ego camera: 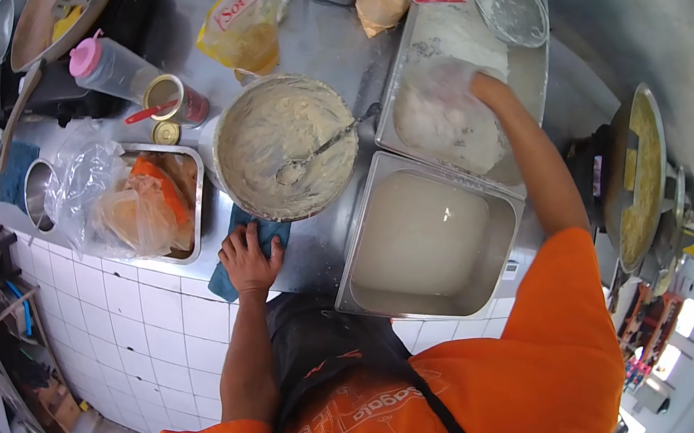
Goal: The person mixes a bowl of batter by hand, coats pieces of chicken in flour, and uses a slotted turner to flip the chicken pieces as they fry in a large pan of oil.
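My left hand (pixel 251 258) rests palm down, fingers spread, on a folded blue-green cloth (pixel 221 284) at the steel counter's front edge. Just beyond it stands a round bowl (pixel 251 136) coated with thick pale batter, a metal spoon (pixel 334 141) lying across it. My right hand (pixel 460 79) is inside a deep steel pan (pixel 393 99) of white flour (pixel 443 131). Motion blur and flour obscure its fingers, so their grip is unclear. Nearer me, a second steel pan (pixel 358 283) contains a cloudy whitish liquid (pixel 418 232).
A red-handled sieve (pixel 508 4) lies over the flour pan's far end. Left are a steel tray (pixel 201 230) with plastic bags, an open can (pixel 191 105) and a pink-lidded bottle (pixel 119 69). Behind the bowl stands a yellow pouch (pixel 251 33). A large wok (pixel 635 189) is at right.
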A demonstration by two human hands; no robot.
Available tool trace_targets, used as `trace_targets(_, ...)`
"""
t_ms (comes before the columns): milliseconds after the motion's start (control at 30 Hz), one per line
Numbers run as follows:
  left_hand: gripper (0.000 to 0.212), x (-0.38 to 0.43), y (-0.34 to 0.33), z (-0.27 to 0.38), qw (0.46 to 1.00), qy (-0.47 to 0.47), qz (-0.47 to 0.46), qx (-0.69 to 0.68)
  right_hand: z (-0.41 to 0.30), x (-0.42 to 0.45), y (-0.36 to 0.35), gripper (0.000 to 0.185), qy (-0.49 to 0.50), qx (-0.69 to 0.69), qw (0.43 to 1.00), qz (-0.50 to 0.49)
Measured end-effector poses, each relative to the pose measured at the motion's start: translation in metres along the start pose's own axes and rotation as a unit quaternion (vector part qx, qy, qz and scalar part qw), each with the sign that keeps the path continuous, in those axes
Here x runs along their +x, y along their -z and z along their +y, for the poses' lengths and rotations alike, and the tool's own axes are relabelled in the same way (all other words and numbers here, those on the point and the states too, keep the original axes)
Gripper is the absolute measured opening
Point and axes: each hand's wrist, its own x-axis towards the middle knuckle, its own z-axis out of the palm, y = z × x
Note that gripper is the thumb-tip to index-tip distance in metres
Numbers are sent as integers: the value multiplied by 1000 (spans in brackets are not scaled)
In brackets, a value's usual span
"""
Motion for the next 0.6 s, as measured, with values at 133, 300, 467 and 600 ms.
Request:
trace_targets(133,54,8,-1,3,1000,-5,-17,-7,1,-40,35,41,-90,155,983,21)
trace_targets(300,54,9,-3,0,1000,-19,0,-1,-49,41,-14,42,-77,247,966,13)
trace_targets(467,53,-1,-4,-1,1000,3,1,-5,-14,-24,8,40,-100,123,987,-35)
trace_targets(600,56,13,-4,5,999,-14,-34,-27,59,-63,-116,58,-227,319,907,157)
